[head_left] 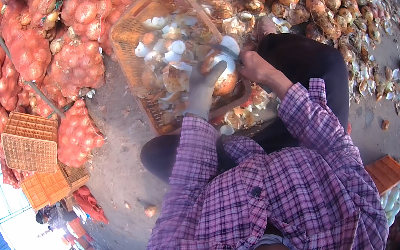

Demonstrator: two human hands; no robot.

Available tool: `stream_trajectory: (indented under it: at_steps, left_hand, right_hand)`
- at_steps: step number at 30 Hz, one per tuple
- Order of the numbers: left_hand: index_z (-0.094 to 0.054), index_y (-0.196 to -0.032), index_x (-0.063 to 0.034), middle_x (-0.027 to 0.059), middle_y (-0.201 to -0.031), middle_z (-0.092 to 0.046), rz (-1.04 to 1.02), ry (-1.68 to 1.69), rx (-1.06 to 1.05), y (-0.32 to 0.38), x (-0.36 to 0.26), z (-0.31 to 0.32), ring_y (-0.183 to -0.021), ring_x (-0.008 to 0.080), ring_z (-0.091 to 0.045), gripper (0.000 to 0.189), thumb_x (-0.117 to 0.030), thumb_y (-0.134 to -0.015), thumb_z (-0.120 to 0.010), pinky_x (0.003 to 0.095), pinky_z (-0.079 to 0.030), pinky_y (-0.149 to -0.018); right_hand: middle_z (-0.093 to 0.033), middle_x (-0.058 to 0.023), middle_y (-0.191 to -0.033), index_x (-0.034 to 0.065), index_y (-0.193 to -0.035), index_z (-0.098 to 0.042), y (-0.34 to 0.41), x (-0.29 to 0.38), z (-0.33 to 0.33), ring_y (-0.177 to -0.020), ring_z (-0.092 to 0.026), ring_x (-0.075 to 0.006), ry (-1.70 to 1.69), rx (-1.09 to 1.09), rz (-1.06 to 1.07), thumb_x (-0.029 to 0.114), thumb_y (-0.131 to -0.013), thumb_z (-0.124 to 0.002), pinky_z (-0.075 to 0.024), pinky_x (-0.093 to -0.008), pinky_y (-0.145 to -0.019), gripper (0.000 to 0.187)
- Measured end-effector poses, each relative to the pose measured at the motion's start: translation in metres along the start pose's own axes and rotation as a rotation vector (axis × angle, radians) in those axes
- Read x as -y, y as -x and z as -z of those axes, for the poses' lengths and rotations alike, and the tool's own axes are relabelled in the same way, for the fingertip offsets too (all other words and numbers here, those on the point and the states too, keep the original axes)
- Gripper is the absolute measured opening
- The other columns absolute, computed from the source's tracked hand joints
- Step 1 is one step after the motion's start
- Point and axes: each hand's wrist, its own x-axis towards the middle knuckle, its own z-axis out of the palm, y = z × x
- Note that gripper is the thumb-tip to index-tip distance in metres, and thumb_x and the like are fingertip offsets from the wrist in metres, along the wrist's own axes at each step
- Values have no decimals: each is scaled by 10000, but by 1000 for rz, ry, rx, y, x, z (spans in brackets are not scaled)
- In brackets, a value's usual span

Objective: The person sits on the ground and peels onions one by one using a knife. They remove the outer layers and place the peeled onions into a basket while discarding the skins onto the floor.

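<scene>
My left hand (203,86), in a pale glove, grips a large onion (226,78) whose outer skin is brown, with white flesh bared near the top. My right hand (251,65) is closed around the handle of a knife (224,50); its blade lies across the top of the onion, and a white cut slice (230,44) stands against the blade's far side. Both hands are at the right edge of an orange plastic crate (140,104). Inside the crate are white onion pieces (175,49) and loose brown skins.
Red mesh sacks of onions (92,10) are piled at the left. Loose unpeeled onions (317,4) and skins cover the ground at the top. Stacked orange crates (30,143) stand lower left, with another person (54,217) beyond. At the right, a crate (386,174) sits beside peeled onions (394,201).
</scene>
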Motion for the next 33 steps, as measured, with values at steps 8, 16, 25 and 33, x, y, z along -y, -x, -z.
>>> stream_trajectory:
  at_steps: [8, 16, 25, 33]
  left_hand:
    - [-569, -1189, 23, 78, -1082, -617, 29, 335, 87, 8, 4, -3, -948, 171, -594, 497, -145, -749, -729, 296, -474, -842]
    - [-502, -1245, 20, 136, -1132, -601, 34, 759, 204, 41, 1, 18, -994, 247, -629, 487, -68, -787, -639, 377, -556, -824]
    - [-386, -1343, 19, 185, -1273, -518, -304, 698, 65, 87, 31, 89, -1133, 336, -556, 626, -240, -823, -619, 470, -470, -976]
    - [-441, -1332, -36, 140, -1290, -528, -325, 945, -55, 57, 26, 50, -1146, 292, -543, 683, -506, -857, -583, 440, -473, -968]
  right_hand:
    - [-653, -258, -955, -50, -1038, -608, 3, 12, -2, -936, -650, -370, 189, -1, -83, 99, -830, -517, -528, -432, -795, 272]
    - [-651, -232, -922, 5, -1114, -553, 3, 17, 13, -885, -646, -388, 338, -149, -89, 150, -828, -555, -526, -460, -769, 321]
    - [-652, -238, -943, -25, -1074, -569, -39, 48, 2, -882, -651, -372, 480, -48, 77, 201, -833, -599, -522, -451, -763, 332]
    - [-643, -165, -745, -78, -1250, -514, 26, 74, 20, -538, -595, -171, -407, 158, 42, 385, -893, -625, -508, -317, -549, 595]
